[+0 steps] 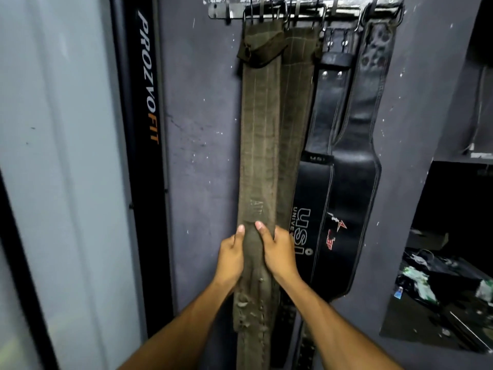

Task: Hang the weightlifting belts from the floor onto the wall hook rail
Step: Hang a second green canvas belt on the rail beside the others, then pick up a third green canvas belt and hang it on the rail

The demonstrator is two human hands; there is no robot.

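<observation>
A metal hook rail [221, 10] runs along the top of the grey wall. From it hang two olive canvas belts and two black leather belts. The left olive belt [260, 134] hangs straight down from its buckle. My left hand [230, 256] and my right hand [278, 252] both grip this belt low down, thumbs on its front face, one on each edge. The second olive belt [297, 97] hangs just behind it to the right. A black belt with white USI lettering [310, 193] and a wider black leather belt [357, 172] hang further right.
A black upright panel with PROZVOFIT lettering [146, 102] stands left of the belts, beside a pale glass door [58, 156]. On the right, a dark wall recess [453, 263] holds cluttered bags and debris.
</observation>
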